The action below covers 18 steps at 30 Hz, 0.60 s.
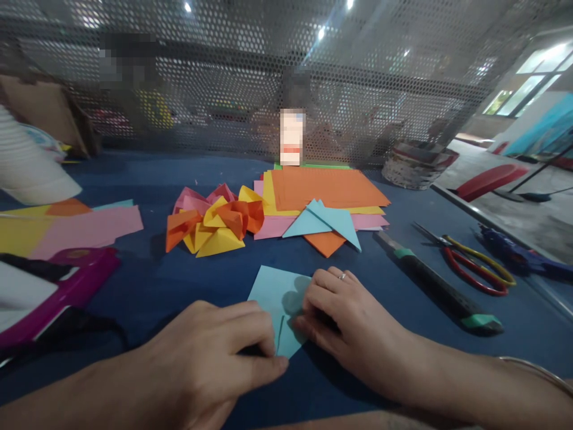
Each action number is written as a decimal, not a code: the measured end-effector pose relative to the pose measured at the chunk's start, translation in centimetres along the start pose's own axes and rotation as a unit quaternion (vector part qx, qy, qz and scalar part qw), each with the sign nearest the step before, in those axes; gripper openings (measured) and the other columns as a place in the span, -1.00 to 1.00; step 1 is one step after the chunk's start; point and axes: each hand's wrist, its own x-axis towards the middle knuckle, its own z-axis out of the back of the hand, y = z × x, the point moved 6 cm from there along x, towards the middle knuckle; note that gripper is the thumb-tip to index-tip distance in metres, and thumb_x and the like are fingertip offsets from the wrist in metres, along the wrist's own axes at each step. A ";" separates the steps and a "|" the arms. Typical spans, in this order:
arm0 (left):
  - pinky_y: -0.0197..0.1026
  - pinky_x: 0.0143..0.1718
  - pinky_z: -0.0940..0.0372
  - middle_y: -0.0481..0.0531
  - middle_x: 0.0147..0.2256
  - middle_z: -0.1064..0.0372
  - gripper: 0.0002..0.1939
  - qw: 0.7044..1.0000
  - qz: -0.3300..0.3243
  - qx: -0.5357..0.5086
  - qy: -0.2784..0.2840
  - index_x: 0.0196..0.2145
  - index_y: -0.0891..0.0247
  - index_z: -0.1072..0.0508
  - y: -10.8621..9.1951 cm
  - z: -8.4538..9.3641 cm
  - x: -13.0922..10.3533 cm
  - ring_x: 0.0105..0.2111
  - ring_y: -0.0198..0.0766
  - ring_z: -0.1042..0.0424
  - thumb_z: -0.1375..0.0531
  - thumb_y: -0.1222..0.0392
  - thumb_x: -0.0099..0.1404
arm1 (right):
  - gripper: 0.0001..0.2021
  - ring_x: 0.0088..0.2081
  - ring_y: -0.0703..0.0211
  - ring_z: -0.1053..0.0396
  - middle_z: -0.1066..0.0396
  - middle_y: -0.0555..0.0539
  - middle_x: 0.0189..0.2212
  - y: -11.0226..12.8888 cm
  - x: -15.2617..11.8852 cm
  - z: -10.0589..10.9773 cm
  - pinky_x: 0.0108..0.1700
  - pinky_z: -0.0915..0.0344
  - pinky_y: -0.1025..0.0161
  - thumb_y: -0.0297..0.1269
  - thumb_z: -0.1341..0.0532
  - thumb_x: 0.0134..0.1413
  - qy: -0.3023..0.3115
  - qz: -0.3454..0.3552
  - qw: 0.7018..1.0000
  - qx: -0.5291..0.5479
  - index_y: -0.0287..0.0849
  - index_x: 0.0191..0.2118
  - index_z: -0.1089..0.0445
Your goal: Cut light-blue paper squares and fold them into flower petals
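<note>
A light blue sheet of paper (274, 289) lies on the dark blue table right in front of me, its near corner partly folded over. At its lower left edge, my left hand (219, 346) pinches the paper between thumb and curled fingers. Opposite it, my right hand (342, 310) has its fingers curled and its thumb on the paper's right side. My fingers hide parts of the edges. Just beyond are two folded light blue pieces (320, 220) over an orange one (326, 243), and a cluster of folded pink, yellow and orange paper (219, 218).
Behind stands a perforated metal screen (215, 113), with a coloured paper stack (331, 190) before it. To the right lie a knife (439, 283), red-and-yellow-handled pliers (481, 269) and a blue glue gun (519, 248). Paper cups (31, 167) and a magenta device (85, 275) are left.
</note>
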 end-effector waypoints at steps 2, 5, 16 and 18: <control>-0.31 -0.38 -0.29 0.02 -0.28 -0.37 -0.65 0.999 0.009 -0.024 0.034 -0.13 0.13 -0.39 0.1 -0.1 0.0 -0.35 -0.25 -0.36 0.02 0.43 0.22 | -0.82 -0.32 0.16 -0.20 -0.28 -0.02 -0.38 0.1 0.0 0.0 -0.25 -0.10 0.19 -0.30 -0.15 0.18 -0.001 0.002 1.000 -0.002 -0.17 -0.45 -0.22; -0.30 -0.36 -0.32 0.02 -0.24 -0.38 -0.64 0.997 0.014 -0.041 0.069 -0.10 0.12 -0.38 0.2 0.1 0.0 -0.33 -0.24 -0.37 -0.02 0.41 0.21 | -0.83 -0.31 0.15 -0.20 -0.28 -0.02 -0.37 0.2 0.0 0.0 -0.25 -0.10 0.18 -0.33 -0.15 0.17 0.001 0.005 1.000 -0.008 -0.17 -0.44 -0.22; -0.30 -0.24 -0.35 0.05 -0.06 -0.42 -0.61 0.998 -0.043 -0.028 0.020 -0.01 0.20 -0.36 -0.1 0.0 0.1 -0.08 -0.18 -0.39 -0.01 0.39 0.24 | -0.82 -0.31 0.15 -0.20 -0.28 -0.02 -0.37 0.2 0.1 -0.1 -0.23 -0.09 0.16 -0.28 -0.14 0.18 0.005 0.004 1.000 -0.018 -0.17 -0.44 -0.22; -0.32 -0.25 -0.35 0.03 -0.08 -0.44 -0.61 0.998 -0.041 -0.035 0.014 -0.02 0.20 -0.38 -0.1 0.1 0.2 -0.07 -0.19 -0.39 0.00 0.42 0.23 | -0.82 -0.31 0.15 -0.20 -0.27 -0.02 -0.37 0.2 0.1 -0.1 -0.24 -0.09 0.18 -0.29 -0.13 0.18 0.004 0.006 1.000 -0.017 -0.17 -0.44 -0.21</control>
